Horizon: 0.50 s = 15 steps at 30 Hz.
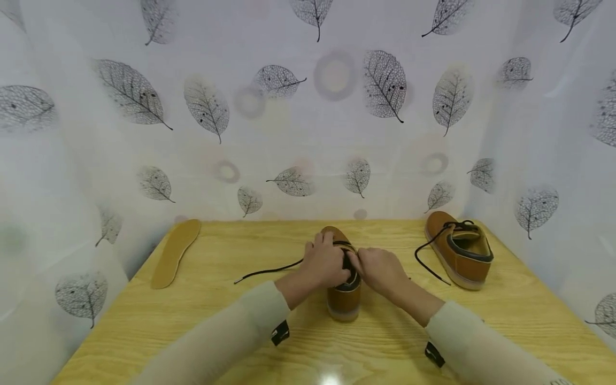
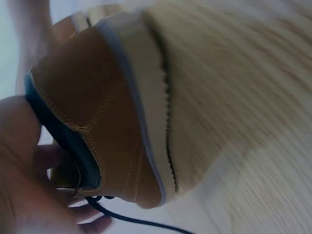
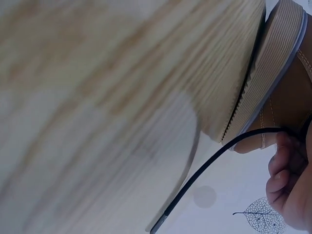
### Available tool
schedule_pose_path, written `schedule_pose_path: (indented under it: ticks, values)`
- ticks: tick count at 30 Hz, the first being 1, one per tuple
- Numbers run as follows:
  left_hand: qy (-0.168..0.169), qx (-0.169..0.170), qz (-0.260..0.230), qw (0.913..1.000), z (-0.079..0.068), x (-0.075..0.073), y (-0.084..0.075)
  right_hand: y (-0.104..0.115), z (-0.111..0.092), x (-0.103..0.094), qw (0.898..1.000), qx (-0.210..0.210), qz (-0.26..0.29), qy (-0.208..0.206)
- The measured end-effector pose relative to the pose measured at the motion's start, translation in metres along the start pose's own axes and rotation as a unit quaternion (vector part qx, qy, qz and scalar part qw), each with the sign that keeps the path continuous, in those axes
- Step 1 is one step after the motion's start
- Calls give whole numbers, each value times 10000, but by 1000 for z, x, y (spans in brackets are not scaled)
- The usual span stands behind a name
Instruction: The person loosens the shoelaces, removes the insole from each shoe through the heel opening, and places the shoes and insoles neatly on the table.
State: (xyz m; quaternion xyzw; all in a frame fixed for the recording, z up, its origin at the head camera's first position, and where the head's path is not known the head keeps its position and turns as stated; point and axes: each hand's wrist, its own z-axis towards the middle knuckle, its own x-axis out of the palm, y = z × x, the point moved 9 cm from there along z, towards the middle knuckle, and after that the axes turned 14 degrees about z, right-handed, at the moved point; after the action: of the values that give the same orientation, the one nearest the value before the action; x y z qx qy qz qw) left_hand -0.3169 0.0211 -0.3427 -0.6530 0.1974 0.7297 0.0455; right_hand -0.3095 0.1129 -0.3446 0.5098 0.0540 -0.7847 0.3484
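A brown leather shoe with a dark collar stands in the middle of the table, its toe pointing away from me and its heel towards me. My left hand grips its upper from the left, over the lacing and opening. In the left wrist view the thumb lies at the dark collar. From the right, my right hand holds the shoe's opening near the tongue, with its fingers curled in the right wrist view. A black shoelace trails left over the table; another lace end hangs beside my right hand.
A matching brown shoe stands at the right, its black lace loose on its left side. At the back left of the wooden table lies a tan insole. A white leaf-print curtain encloses the table's back and sides.
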Motion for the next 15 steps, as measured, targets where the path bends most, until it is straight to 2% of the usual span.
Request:
schedule_pose_path:
  ticks: [2,4,8,12,15]
  values:
    - [617,-262,28,9978,8,11,-1,-5,1,2,9997,188,61,134]
    - [1030,-499,-23,9934,13,18,-2,-10,1,4,9990,350,163,227]
    - [1313,-758,-18,9884,20,27,-4,-16,1,6,9967,551,514,314]
    - [1396,-813,48,9868,22,29,-8,-18,2,9,9932,585,938,377]
    - [1457,-873,59,9854,22,29,-10,-20,3,11,9920,580,1056,388]
